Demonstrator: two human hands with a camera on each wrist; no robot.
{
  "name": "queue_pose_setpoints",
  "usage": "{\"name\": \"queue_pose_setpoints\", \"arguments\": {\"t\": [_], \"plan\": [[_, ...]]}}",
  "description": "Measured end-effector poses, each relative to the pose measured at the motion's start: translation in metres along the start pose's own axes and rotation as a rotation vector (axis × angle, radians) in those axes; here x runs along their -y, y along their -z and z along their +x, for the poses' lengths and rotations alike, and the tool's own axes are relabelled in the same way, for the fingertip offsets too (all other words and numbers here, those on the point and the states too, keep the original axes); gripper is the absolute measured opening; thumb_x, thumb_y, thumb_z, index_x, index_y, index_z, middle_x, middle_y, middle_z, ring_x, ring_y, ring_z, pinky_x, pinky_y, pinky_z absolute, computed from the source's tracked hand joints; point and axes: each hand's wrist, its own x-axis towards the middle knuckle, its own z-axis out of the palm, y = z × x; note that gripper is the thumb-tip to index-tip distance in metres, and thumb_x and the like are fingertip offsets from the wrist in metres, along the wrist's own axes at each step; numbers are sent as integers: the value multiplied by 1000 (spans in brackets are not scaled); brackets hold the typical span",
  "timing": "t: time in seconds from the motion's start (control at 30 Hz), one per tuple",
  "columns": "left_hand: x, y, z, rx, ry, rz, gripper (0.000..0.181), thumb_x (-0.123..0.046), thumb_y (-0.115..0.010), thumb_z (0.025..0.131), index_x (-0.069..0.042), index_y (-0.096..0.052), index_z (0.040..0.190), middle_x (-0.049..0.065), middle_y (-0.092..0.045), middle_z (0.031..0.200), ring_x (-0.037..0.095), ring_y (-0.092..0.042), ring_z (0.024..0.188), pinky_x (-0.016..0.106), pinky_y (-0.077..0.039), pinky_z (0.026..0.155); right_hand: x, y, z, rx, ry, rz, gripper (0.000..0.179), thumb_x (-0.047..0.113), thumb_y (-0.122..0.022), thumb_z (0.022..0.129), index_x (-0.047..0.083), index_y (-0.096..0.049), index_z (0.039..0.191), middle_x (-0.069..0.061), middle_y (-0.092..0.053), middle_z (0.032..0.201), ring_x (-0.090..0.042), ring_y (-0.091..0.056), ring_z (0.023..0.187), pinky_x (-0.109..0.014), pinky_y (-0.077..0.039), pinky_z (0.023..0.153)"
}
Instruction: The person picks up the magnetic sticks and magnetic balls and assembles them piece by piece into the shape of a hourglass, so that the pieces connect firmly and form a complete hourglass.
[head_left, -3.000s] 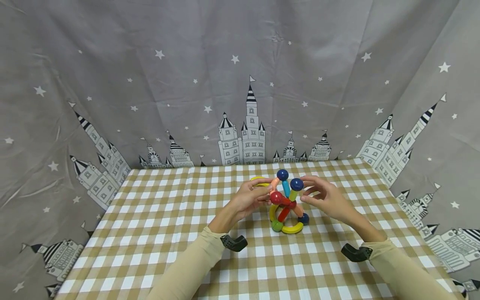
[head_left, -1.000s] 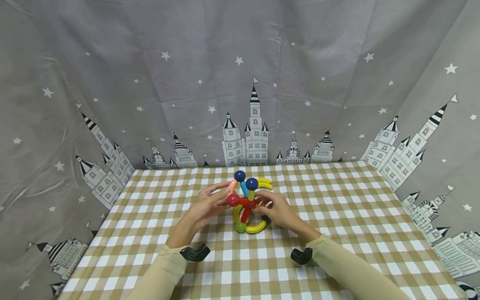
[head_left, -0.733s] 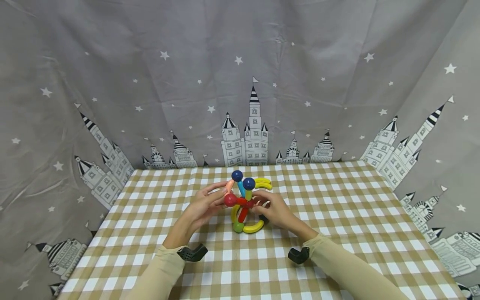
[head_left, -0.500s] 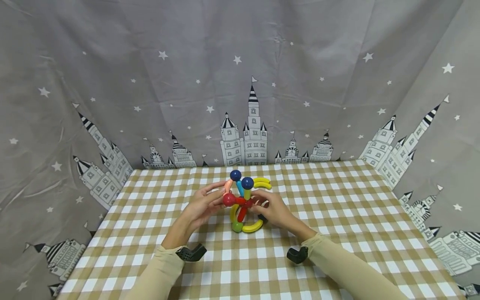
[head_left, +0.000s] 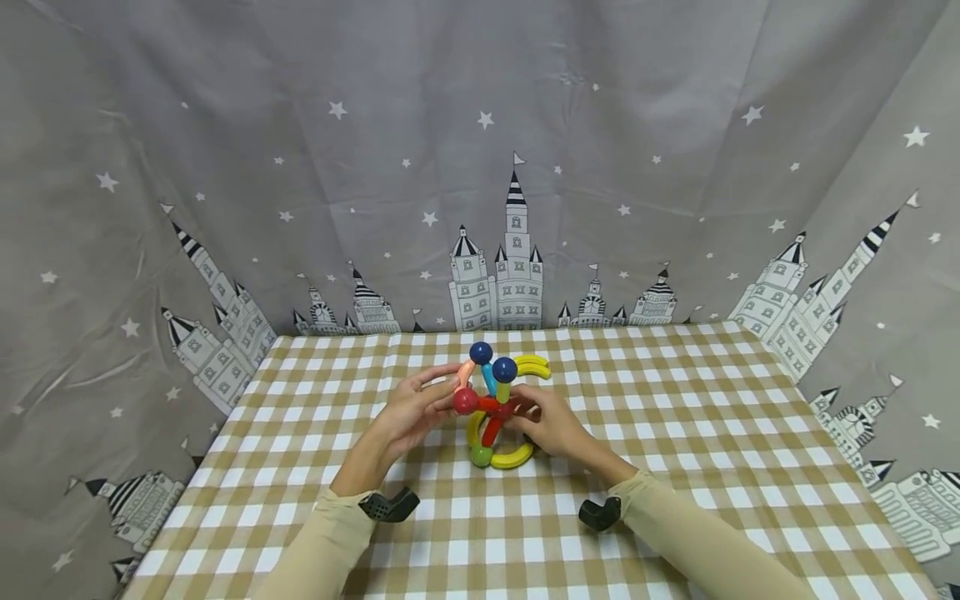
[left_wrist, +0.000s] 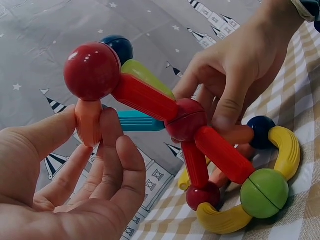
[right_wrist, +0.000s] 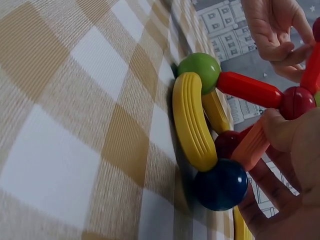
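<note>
A magnetic stick-and-ball structure [head_left: 492,432] stands on the checked cloth between both hands. Its base is a ring of yellow curved sticks [right_wrist: 194,120] joined by balls, including a green ball [left_wrist: 264,193] and a dark blue ball [right_wrist: 220,184]. Red sticks rise to a central red ball [left_wrist: 185,120]. My left hand [head_left: 408,412] pinches an upper orange stick [left_wrist: 89,123] under an outer red ball [left_wrist: 92,71]. My right hand [head_left: 553,421] grips the structure by the central ball, its thumb on a lower orange stick [right_wrist: 251,146]; some of its fingers are hidden behind.
Spare yellow curved sticks [head_left: 533,366] lie on the cloth behind the structure. A brown-and-white checked cloth [head_left: 315,433] covers the table, and a grey castle-print curtain [head_left: 360,217] hangs behind and at the sides.
Since three seconds ago the structure and both hands have shifted left. My right hand, earlier beside the upper sticks, now grips near the central ball. The last second shows little movement.
</note>
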Motion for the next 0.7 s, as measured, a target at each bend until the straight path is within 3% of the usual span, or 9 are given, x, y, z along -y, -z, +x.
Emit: {"name": "queue_pose_setpoints", "arguments": {"t": [0.4, 0.7], "plan": [[1, 1, -1, 20, -8, -15, 55, -9, -66, 101, 0, -45, 150, 23, -49, 147, 21, -70, 105, 39, -54, 96, 0, 11, -5, 69, -41, 82, 37, 7, -71, 96, 4, -63, 133, -10, -71, 113, -25, -66, 96, -31, -57, 81], [1, -1, -1, 24, -5, -30, 53, -7, -64, 101, 0, -44, 150, 29, -39, 154, 20, -70, 101, 34, -57, 88, -2, 19, -7, 89, -47, 89, 37, 12, -70, 98, 8, -64, 134, -8, -72, 114, -21, -67, 98, -36, -57, 83]]}}
